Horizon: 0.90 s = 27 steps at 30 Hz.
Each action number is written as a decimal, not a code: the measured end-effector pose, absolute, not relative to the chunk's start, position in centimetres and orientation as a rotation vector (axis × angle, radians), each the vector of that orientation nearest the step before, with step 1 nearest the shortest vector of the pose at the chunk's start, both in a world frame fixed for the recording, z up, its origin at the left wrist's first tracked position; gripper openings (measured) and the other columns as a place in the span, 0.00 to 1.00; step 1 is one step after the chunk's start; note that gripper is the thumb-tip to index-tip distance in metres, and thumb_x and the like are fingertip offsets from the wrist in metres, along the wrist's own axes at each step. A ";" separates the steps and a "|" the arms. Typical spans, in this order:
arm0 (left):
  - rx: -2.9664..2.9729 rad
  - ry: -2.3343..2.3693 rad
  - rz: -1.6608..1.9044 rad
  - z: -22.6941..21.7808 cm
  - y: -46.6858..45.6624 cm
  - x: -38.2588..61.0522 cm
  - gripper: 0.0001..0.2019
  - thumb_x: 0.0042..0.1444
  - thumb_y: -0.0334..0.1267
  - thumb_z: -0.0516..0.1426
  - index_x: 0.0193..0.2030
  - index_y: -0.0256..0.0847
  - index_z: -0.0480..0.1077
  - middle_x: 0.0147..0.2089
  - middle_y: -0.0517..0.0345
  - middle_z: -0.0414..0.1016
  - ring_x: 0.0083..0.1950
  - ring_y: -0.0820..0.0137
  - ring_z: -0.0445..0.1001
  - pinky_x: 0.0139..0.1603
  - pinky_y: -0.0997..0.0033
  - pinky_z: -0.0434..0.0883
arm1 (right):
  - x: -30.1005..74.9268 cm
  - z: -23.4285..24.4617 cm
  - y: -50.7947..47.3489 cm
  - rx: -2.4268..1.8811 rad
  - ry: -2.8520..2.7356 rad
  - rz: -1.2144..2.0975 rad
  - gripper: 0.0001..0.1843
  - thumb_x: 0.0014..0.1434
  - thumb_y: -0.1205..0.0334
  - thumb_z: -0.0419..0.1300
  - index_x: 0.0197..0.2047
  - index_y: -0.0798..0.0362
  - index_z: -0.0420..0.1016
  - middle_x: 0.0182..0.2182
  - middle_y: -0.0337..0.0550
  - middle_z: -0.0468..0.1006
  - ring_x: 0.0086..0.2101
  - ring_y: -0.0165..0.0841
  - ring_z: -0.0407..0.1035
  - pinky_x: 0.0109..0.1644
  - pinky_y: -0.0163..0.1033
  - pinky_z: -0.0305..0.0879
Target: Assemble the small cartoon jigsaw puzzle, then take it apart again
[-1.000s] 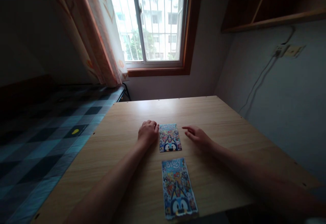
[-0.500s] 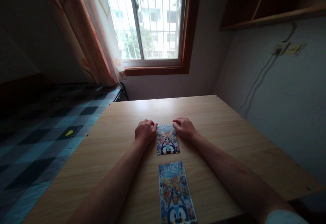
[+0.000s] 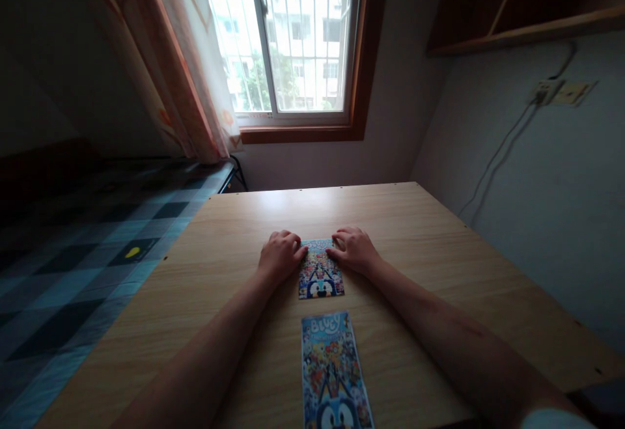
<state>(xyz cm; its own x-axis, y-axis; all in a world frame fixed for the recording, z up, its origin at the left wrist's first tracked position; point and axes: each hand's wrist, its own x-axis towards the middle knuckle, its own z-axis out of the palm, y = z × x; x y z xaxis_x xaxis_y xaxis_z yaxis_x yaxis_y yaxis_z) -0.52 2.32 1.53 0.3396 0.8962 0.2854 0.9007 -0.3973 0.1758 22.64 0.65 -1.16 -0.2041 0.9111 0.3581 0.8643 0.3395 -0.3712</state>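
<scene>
A square colourful picture card (image 3: pixel 321 271), with a blue cartoon dog at its bottom, lies flat on the wooden table. My left hand (image 3: pixel 280 254) rests at its upper left corner, the thumb touching the edge and the other fingers bent on the tabletop. At the upper right corner my right hand (image 3: pixel 355 249) lies likewise, its thumb over the card's edge and apart from the index finger. Closer to me is a taller printed sheet (image 3: pixel 334 373) marked "Bluey" with a similar picture, touched by neither hand; the frame cuts off its lower end.
The pale wooden table (image 3: pixel 234 227) reaches toward a barred window (image 3: pixel 307 45). To the left stands a bed with a checked cover (image 3: pixel 73 260); a floral curtain (image 3: pixel 180 71) hangs above. On the right wall are a socket (image 3: pixel 544 90) with a cord and a shelf (image 3: pixel 532 32).
Both thumbs have moved inward and down, away from the other fingers and onto the card's upper edges. The card and the printed sheet appear almost unmoved, with the view shifted slightly.
</scene>
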 end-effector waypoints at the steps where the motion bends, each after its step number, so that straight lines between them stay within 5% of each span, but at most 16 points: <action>1: -2.565 -1.712 -0.537 1.5 2.4 -0.6 0.10 0.61 0.46 0.58 0.39 0.42 0.76 0.46 0.50 0.75 0.51 0.57 0.69 0.53 0.59 0.68 | 22.6 -1.1 0.6 -1.551 -2.090 0.118 0.19 0.59 0.46 0.65 0.45 0.51 0.80 0.49 0.49 0.77 0.52 0.41 0.67 0.58 0.45 0.59; 27: -2.714 -1.608 -0.730 0.4 3.8 -1.4 0.09 0.54 0.42 0.62 0.39 0.40 0.74 0.45 0.50 0.76 0.49 0.57 0.70 0.52 0.59 0.67 | 22.4 -1.3 0.6 -1.578 -2.008 0.107 0.09 0.60 0.54 0.64 0.40 0.49 0.79 0.44 0.43 0.79 0.48 0.38 0.68 0.52 0.42 0.58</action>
